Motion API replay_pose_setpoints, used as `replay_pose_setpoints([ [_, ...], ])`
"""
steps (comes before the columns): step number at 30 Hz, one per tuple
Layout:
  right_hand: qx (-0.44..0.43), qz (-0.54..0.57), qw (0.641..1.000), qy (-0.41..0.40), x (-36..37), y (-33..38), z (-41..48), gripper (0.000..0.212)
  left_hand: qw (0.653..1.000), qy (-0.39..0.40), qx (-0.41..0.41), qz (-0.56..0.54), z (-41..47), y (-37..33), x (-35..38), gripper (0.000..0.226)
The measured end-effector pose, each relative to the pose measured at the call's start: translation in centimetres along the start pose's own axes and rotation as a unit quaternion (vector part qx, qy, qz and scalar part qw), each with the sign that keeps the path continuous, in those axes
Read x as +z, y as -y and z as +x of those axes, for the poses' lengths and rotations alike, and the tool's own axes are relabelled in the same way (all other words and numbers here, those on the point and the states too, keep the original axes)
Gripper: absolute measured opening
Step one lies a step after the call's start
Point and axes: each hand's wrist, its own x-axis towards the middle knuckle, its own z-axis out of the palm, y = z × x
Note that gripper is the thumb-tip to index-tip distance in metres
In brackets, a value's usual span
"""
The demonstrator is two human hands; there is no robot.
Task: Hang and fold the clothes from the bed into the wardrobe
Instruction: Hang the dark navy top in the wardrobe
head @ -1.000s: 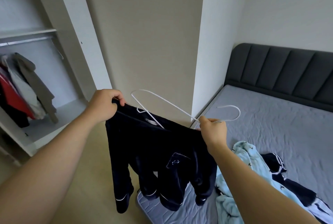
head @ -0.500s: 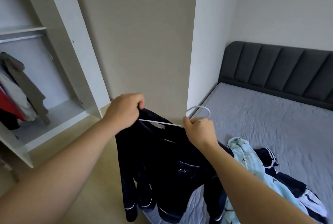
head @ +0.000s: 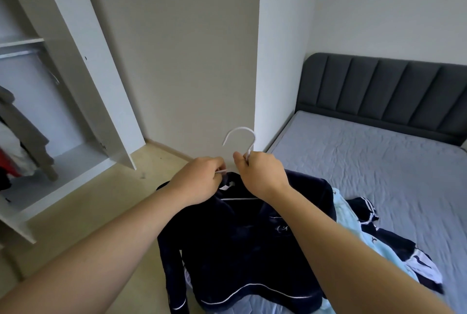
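A grey bed (head: 366, 162) is seen right of the fingers, and an open wardrobe (head: 75, 86) well to their left. A navy top (head: 240, 250) is hung just below the fingers, over the bed's corner. The hanger (head: 240, 134) is gripped at its neck by the right hand (head: 262, 174), and its wire is pinched by the left hand (head: 199, 182). Since a second ago, the hands have been brought together and the hook turned upright.

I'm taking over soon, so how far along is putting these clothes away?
Done: a few clothes hang in the wardrobe. In hand: a dark top is going onto a white hanger; the right hand grips its neck, the left hand pinches its arm at the collar. Left: hanging that top, plus a light blue garment and a dark-and-white garment lying on the bed.
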Motion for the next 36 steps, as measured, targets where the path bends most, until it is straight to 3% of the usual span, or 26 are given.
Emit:
replay_pose_setpoints([
  [3,-0.019,-0.022,0.999,0.041,-0.1,-0.4,0.1,0.045,1.0,0.011,0.004,-0.001,0.3,0.9,-0.3,0.021],
  [7,-0.057,0.074,0.995,0.032,-0.6,-1.3,0.2,0.04,0.998,-0.031,0.017,0.054,0.1,0.8,-0.9,0.023],
  [9,-0.07,0.002,0.997,0.035,-1.2,-2.6,0.5,0.045,0.995,-0.079,0.01,0.055,-0.2,1.1,-1.8,0.021],
  [11,-0.031,-0.079,0.992,0.089,-1.8,-4.0,1.1,0.058,0.993,-0.105,0.005,0.057,-0.5,1.7,-2.9,0.022],
  [14,0.031,-0.096,0.979,0.176,-1.6,-4.6,2.3,0.048,0.992,-0.099,0.001,0.072,-1.2,2.5,-4.2,0.022],
  [19,-0.006,-0.062,0.988,0.145,-0.5,-3.1,3.5,0.05,0.983,-0.109,-0.047,0.139,-2.2,6.1,-6.3,0.025],
  [25,-0.055,-0.15,0.952,0.261,0.4,-0.8,4.6,0.03,0.976,-0.141,-0.092,0.135,-4.0,11.5,-7.6,0.019],
  [29,-0.049,-0.064,0.975,0.206,2.2,1.2,5.2,0.027,0.977,-0.139,-0.095,0.134,-5.3,14.3,-8.3,0.017],
  [31,-0.04,0.04,0.98,0.189,3.0,2.2,5.5,0.028,0.979,-0.128,-0.096,0.127,-5.9,15.9,-9.0,0.029],
  [33,-0.015,0.184,0.955,0.231,3.0,3.6,5.9,0.037,0.981,-0.123,-0.097,0.117,-6.7,17.8,-10.0,0.049],
  [36,0.012,0.326,0.884,0.336,3.0,5.7,6.6,0.061,0.979,-0.151,-0.112,0.084,-7.8,20.5,-11.5,0.073],
])
